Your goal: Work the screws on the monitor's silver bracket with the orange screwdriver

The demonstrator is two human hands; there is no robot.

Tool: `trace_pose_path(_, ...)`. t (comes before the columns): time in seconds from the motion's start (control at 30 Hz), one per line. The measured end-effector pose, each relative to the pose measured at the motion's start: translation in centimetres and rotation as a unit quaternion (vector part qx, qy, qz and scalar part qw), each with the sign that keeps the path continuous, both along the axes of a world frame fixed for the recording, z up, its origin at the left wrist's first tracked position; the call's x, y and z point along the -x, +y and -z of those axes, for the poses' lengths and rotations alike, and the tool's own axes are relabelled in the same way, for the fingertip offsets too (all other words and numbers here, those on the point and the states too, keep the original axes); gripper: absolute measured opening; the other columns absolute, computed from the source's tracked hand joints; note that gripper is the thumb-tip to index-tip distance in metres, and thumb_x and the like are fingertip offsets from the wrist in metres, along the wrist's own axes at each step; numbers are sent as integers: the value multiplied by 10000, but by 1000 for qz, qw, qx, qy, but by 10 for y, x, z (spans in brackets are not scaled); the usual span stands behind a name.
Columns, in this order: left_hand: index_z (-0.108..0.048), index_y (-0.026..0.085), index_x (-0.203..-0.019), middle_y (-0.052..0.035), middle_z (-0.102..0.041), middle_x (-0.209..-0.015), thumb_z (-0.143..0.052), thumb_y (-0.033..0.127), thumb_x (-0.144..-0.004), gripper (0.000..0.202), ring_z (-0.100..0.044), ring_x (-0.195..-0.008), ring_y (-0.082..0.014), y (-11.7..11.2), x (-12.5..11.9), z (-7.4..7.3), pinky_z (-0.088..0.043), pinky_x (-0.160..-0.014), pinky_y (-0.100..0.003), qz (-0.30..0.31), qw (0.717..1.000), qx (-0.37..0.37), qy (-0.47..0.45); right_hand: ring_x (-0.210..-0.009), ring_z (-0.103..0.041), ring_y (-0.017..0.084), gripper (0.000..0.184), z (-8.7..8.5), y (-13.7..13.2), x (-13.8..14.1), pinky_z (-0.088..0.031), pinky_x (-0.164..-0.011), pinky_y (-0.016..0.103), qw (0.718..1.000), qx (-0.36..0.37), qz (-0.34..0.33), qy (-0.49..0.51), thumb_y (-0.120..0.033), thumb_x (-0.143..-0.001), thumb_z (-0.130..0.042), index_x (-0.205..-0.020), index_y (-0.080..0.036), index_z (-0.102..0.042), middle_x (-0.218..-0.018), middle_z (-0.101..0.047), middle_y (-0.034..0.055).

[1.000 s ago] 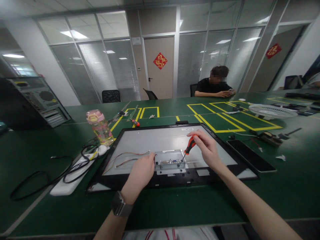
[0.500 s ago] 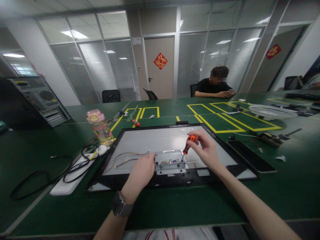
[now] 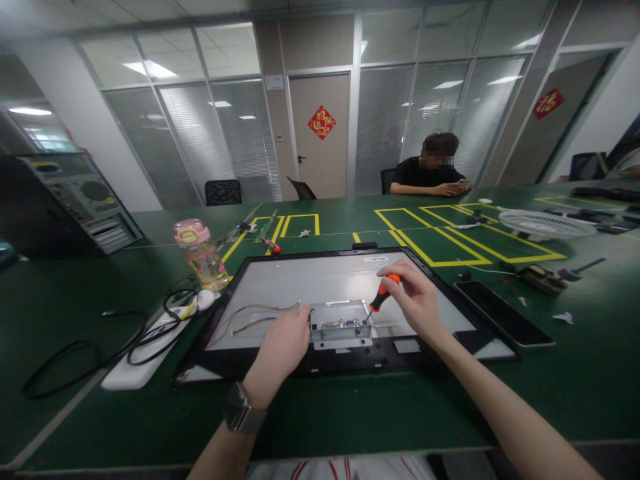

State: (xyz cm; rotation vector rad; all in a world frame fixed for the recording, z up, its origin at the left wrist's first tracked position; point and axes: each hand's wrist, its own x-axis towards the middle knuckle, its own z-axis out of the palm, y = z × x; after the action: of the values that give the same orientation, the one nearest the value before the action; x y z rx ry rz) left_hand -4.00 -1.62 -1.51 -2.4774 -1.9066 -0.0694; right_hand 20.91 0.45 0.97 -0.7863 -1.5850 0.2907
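An orange and black screwdriver (image 3: 384,294) is held by its handle in my right hand (image 3: 415,297). It leans to the right, with its tip at the port side of a metal bracket (image 3: 333,311). My left hand (image 3: 286,337) has its fingers closed at the left edge of this bracket; the fingertips are partly hidden. Several connector ports show along the bracket's near side. Under it lies a flat display panel (image 3: 300,277) with a black frame and grey back. Thin coloured wires (image 3: 265,308) stretch across the panel left of the bracket.
Left of the panel are a pink-lidded bottle (image 3: 201,253) and a white power strip (image 3: 145,357) with black cables. A phone (image 3: 500,312) lies to the right. Behind the panel is another screwdriver (image 3: 273,246). A person (image 3: 425,170) sits across the table.
The screwdriver handle has tilted further right and slightly down, and my right hand has shifted right with it. Its tip stays at the bracket. My left hand has not visibly moved.
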Motion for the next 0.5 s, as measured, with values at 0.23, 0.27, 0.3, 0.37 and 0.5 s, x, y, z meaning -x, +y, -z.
trace_pose_path(0.23, -536, 170, -1097, -100, -702, -952, -363, 178, -964, 218, -694, -872, -242, 0, 0, 1, -501, -717, -316, -7, 1000, 0, 3, -753, -607, 186, 182, 3, 3, 1, -501, -686, 335, 996, 56, -21, 67, -338, -833, -667, -973, -227, -701, -865, -653, 40)
trace_pose_path(0.27, -536, 171, -1094, -100, -703, -949, -362, 177, -964, 217, -694, -869, -242, 0, 0, 1, -502, -714, -317, -6, 1000, 0, 2, -766, -607, 191, 163, 3, 3, 1, -503, -691, 342, 997, 51, -23, 62, -344, -839, -664, -945, -228, -709, -883, -658, 48)
trace_pose_path(0.3, -536, 171, -1091, -100, -703, -945, -361, 176, -964, 216, -695, -864, -243, 0, 0, 0, -503, -710, -320, -5, 1000, -1, 1, -771, -603, 193, 153, 3, 3, 1, -501, -696, 348, 997, 44, -23, 53, -345, -850, -656, -933, -233, -717, -893, -657, 50)
trace_pose_path(0.37, -536, 169, -1084, -101, -702, -938, -363, 172, -961, 213, -695, -853, -249, 0, 0, 0, -504, -702, -328, -3, 1000, -2, 1, -769, -592, 194, 163, 3, 2, 0, -493, -710, 359, 999, 32, -16, 31, -341, -876, -629, -970, -249, -726, -880, -648, 45)
trace_pose_path(0.5, -540, 167, -1062, -93, -702, -918, -368, 164, -956, 202, -694, -840, -252, 0, 1, 1, -503, -695, -331, 5, 1000, -13, -3, -841, -609, 210, 235, 2, 2, -1, -481, -782, 378, 1000, 25, -15, 8, -311, -927, -559, -1112, -266, -697, -901, -674, 44)
